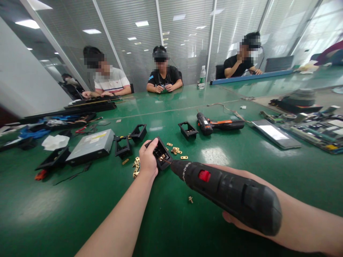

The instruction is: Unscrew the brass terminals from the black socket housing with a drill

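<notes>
My left hand (148, 159) is closed around a small black plastic housing (162, 152), holding it tilted on the green table (171, 214). My right hand (235, 218) grips a black electric screwdriver (227, 192) with a red switch; only its fingers show under the tool. The screwdriver's tip touches a brass piece inside the housing. Several small brass parts (175, 150) lie scattered just beyond the housing and more (135, 166) lie left of my left hand. One loose brass screw (190, 199) rests on the table under the tool.
More black housings (188, 129) (138, 132) (122, 146) sit nearby, with a grey drive (91, 145) at left. A second screwdriver (219, 124), a tablet (276, 134) and circuit boards (316, 132) lie at right. Three people sit across the table beside a water bottle (202, 77).
</notes>
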{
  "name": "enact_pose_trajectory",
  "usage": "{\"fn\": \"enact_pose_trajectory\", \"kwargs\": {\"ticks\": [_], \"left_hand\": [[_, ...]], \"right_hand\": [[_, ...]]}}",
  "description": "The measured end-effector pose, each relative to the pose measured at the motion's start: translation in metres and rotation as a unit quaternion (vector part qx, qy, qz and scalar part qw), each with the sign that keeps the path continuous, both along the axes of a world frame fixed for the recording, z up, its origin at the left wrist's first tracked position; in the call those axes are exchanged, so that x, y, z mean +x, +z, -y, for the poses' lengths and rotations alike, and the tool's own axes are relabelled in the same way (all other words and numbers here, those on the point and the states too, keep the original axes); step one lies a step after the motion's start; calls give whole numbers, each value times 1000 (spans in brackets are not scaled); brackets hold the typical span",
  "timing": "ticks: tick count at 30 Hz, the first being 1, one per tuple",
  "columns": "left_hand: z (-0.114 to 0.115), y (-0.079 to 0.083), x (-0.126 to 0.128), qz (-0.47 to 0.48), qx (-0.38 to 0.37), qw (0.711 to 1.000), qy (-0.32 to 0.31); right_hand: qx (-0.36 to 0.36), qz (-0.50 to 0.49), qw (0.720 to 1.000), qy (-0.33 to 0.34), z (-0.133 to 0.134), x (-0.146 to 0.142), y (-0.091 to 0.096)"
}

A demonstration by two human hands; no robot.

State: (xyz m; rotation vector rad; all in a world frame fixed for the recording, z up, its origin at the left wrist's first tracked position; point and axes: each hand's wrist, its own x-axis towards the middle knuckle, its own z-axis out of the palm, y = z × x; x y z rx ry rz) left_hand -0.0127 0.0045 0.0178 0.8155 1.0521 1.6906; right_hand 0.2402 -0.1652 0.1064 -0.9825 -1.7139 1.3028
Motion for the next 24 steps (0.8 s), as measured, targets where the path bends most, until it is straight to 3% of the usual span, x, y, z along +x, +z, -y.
{"fn": "enact_pose_trajectory", "kwargs": {"ticks": [7, 14, 24], "left_hand": [[-2, -3, -1, -6, 4, 1000, 13], [-4, -3, -3, -5, -10, 1000, 9], [-7, -3, -4, -2, -10, 1000, 3]], "right_hand": [[-13, 49, 999, 0, 1, 1, -3], [11, 13, 1000, -2, 1, 3, -13], [33, 0, 999, 27, -2, 5, -11]]}}
